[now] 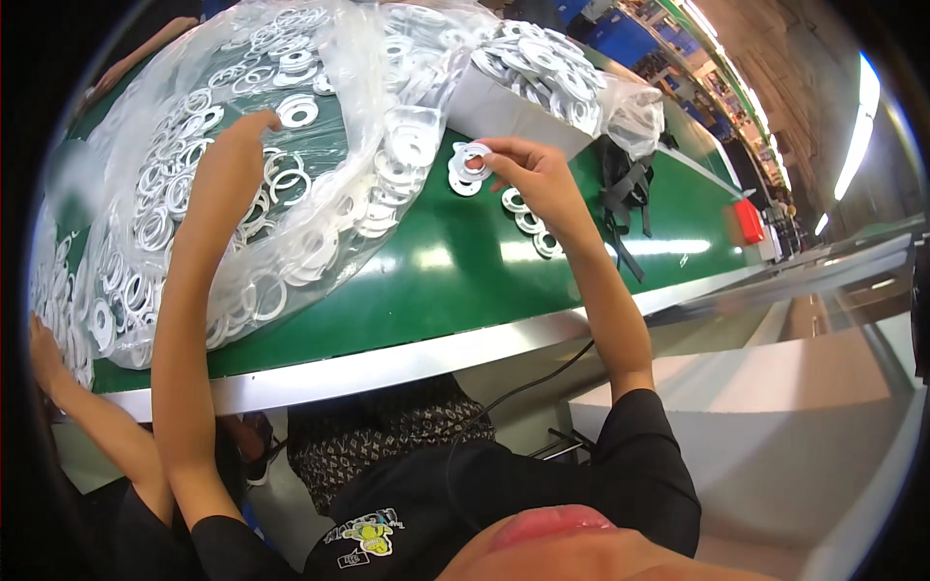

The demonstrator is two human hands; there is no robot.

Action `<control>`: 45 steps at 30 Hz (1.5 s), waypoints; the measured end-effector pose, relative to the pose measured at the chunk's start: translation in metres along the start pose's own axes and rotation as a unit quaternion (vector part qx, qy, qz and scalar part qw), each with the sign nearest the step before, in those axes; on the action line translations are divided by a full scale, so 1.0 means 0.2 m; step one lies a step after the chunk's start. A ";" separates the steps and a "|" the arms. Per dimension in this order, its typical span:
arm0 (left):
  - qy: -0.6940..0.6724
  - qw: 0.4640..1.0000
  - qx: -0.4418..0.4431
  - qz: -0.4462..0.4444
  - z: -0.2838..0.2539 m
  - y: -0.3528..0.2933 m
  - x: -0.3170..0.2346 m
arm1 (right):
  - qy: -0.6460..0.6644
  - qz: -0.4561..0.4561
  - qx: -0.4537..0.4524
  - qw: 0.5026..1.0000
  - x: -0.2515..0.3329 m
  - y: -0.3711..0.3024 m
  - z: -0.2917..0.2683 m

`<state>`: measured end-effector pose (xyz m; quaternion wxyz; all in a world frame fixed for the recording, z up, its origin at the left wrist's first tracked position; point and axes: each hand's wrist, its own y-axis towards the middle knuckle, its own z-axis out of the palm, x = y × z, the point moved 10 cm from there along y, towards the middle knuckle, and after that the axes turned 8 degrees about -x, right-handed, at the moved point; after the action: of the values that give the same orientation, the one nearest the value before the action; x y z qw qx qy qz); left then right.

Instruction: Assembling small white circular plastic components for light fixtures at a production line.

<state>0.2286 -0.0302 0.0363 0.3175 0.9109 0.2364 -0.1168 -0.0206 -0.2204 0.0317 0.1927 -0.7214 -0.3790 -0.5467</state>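
My right hand pinches a white plastic ring with a stepped centre between thumb and fingers. Just below it, another white disc shows on the green table, partly covered by the held one. My left hand is over the spread pile of white rings on clear plastic, its fingers curled in. Its fingertips meet the left edge of a white flanged ring; whether they grip it is hidden behind the back of the hand. A short row of white rings lies beside my right wrist.
A carton heaped with white rings stands beyond my right hand. Clear plastic sheeting covers much of the left side. Black straps and a red box are on the right. Another person's hand rests at the left edge.
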 end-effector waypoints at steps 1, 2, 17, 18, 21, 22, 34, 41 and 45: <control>0.011 1.000 0.003 0.001 0.01 0.00 0.01 | 0.050 0.015 0.023 0.998 -0.01 0.01 0.05; 0.025 1.000 0.007 -0.003 0.03 0.02 0.05 | 0.071 0.015 0.015 0.997 -0.01 0.03 0.07; 0.139 0.980 -0.096 0.109 -0.03 -0.10 -0.10 | 0.068 0.081 0.065 0.992 -0.11 -0.17 0.31; 0.108 0.982 -0.102 0.117 -0.13 -0.12 -0.17 | 0.051 0.074 0.074 0.993 -0.08 -0.18 0.32; -0.175 0.962 -0.189 0.092 -0.29 -0.09 -0.29 | 0.036 0.031 0.054 0.997 -0.02 -0.19 0.31; -0.274 0.950 -0.144 0.037 -0.25 -0.07 -0.28 | 0.026 0.013 0.027 0.999 0.01 -0.19 0.29; -0.802 0.527 0.136 -0.245 0.13 -0.22 -0.47 | -0.308 -0.588 0.016 0.748 0.75 -0.24 0.62; -0.786 0.528 0.131 -0.292 0.14 -0.26 -0.49 | -0.336 -0.554 0.069 0.758 0.67 -0.25 0.66; -0.786 0.520 0.120 -0.312 0.15 -0.28 -0.44 | -0.270 -0.513 0.086 0.810 0.64 -0.21 0.65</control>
<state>0.1224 -0.0423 0.0149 0.2049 0.3459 0.1428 -0.9044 0.0466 -0.0609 0.1040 -0.1646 -0.5215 -0.7759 -0.3146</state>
